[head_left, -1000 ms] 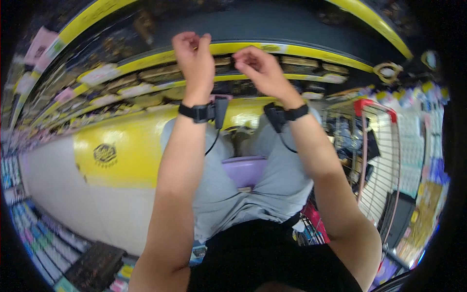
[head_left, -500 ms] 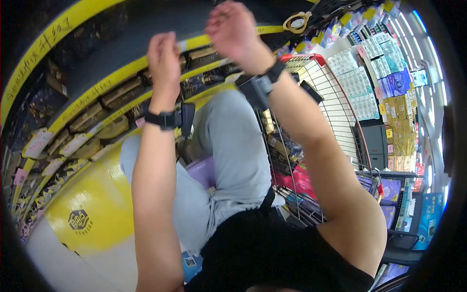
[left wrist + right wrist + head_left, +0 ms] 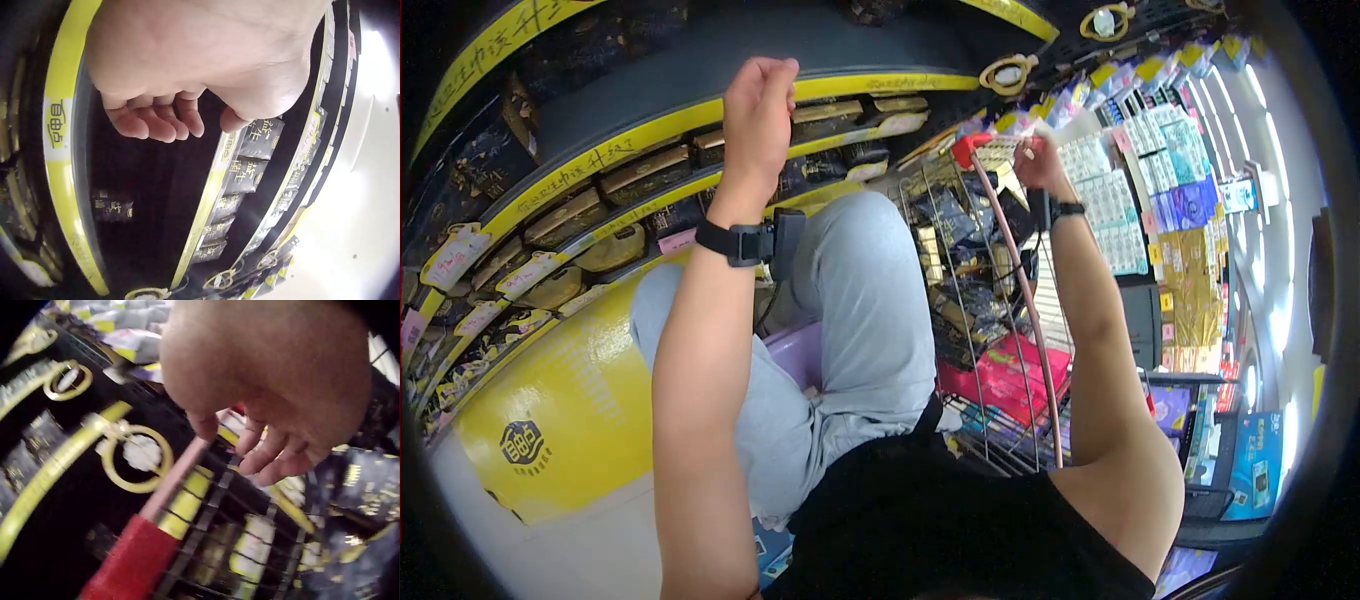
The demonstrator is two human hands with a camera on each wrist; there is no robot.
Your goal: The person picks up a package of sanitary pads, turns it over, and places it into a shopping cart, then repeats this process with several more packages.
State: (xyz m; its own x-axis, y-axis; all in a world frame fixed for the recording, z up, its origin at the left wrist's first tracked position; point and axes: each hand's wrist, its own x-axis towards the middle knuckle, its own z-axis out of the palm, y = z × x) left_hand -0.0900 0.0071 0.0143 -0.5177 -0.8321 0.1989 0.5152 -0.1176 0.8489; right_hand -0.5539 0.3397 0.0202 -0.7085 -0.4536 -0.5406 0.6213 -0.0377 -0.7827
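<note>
In the head view the left hand is raised before the dark shelf, touching nothing visible. Its fingers hang loosely curled, with nothing between them, in the left wrist view. The right hand is over the upper end of the wire shopping cart. In the right wrist view, thumb and loosely bent fingers of this hand lie on either side of the line of the cart's pink rim; contact cannot be told. Dark packages lie in the cart.
Shelves with yellow edge strips and dark packs curve along the left. A yellow panel is below them. Pink packages lie low in the cart. Stacked goods stand at the right.
The head view has turned to the right. The right hand has moved away from the shelf front, out over the cart. The left hand remains raised by the shelf.
</note>
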